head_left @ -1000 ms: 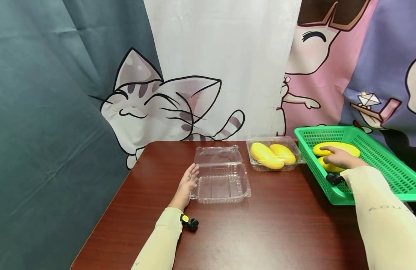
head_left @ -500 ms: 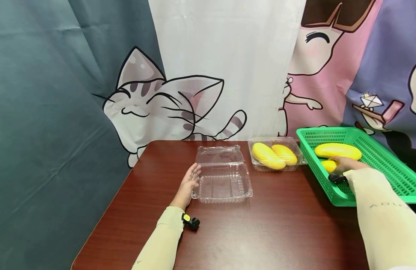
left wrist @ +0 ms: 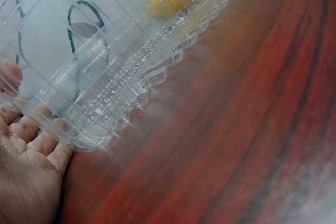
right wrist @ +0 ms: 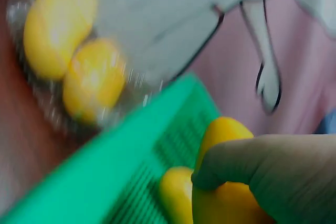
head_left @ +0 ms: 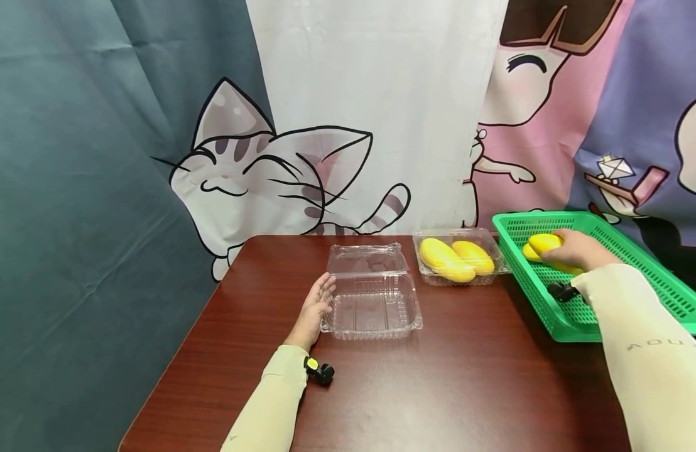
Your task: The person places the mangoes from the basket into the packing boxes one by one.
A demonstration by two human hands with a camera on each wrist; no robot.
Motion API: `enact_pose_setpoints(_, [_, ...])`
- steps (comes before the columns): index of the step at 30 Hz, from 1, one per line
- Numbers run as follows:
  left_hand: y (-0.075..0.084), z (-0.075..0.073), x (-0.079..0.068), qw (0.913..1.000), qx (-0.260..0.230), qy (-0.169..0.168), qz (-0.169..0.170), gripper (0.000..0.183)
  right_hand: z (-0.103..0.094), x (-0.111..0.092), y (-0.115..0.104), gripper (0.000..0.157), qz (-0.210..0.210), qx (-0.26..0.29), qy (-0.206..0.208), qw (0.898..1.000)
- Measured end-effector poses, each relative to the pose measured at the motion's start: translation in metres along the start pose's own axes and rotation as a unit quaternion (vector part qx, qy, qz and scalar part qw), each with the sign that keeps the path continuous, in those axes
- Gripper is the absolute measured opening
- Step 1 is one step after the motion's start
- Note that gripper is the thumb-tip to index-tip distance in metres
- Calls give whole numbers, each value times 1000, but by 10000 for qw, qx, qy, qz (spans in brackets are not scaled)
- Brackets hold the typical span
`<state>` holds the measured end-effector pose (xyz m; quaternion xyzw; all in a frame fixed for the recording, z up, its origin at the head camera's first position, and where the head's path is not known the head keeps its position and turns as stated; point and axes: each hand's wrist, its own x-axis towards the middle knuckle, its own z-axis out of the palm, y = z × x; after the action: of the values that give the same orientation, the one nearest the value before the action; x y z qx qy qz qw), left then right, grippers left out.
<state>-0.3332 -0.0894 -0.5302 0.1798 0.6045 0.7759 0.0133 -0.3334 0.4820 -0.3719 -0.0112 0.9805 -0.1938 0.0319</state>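
My right hand (head_left: 582, 250) grips a yellow mango (head_left: 544, 243) above the green basket (head_left: 543, 307). In the right wrist view the thumb lies across that mango (right wrist: 226, 203), and another mango (right wrist: 176, 190) shows beneath it in the basket. My left hand (head_left: 315, 307) rests at the left side of a clear plastic clamshell box (head_left: 373, 307), which lies with its lid folded back. In the left wrist view the fingers (left wrist: 44, 142) touch the box's wall (left wrist: 105, 108) and look relaxed.
A second clear box (head_left: 489, 276), its lid down, holds two mangoes (head_left: 438, 254) beside the basket at the table's back. The brown table (head_left: 438, 389) ends at a patterned curtain (head_left: 438, 94). The basket wall (right wrist: 105, 161) rises between that box and my right hand.
My right hand reached down into the basket, took hold of the nearer mango and raised it, so it now partly covers the other one. The left hand and open box have stayed put.
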Motion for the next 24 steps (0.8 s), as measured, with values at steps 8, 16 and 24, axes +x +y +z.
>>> enact_pose_setpoints(8, [0, -1, 0, 10000, 17, -27, -36, 89, -5, 5, -84, 79, -407, -260, 321, 9983])
enact_pose_setpoints(16, [-1, -1, -2, 10000, 31, 1, -28, 89, 33, 3, -172, 70, -1215, -508, -18, 9913])
enact_pose_setpoints(24, [0, 0, -1, 10000, 70, -16, -10, 89, 75, -4, -245, 58, -1907, -330, -75, 9811])
